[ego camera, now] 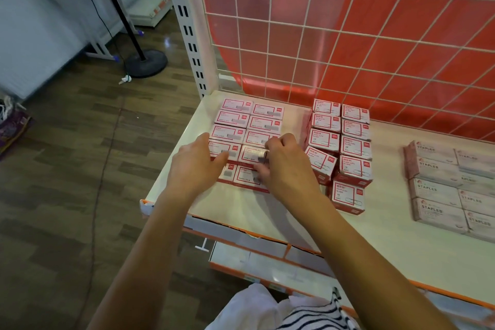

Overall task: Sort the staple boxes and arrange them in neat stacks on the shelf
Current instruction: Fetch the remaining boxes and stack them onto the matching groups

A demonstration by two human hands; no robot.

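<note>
Small flat red-and-white cardboard staple boxes [265,111] sit at left end of white metal shelf [294,211], packed in two columns, five rows, label side up, edges touching. Each label has a red border with a red logo patch at the corner; print is too small to read. The block is at least two layers high.

Left hand [197,166] is on the left column around the fourth row. Its thumb lies flat on the box top and its fingers drop over the block's left side out of sight, so can't tell if it grips or just steadies.

Right hand [286,166] has fingers curled tight. The fingertips hook the far edge of the fourth-row box [251,154] in the right column and the thumb is at its near edge, so it pinches that box. Motion blur on the thumb. The box is slightly tilted against its neighbours.

Just beside, to the right, are taller red-and-white paper clip boxes [353,147] in two columns, a few skewed. Well apart, further right, are pale pink boxes printed STAPLES [434,187], stacked in two columns.

White wire grid [348,35] backs the shelf, with a red panel behind it. Black fan stand [146,60] stands on brown wood-look floor [67,169] to the left
</note>
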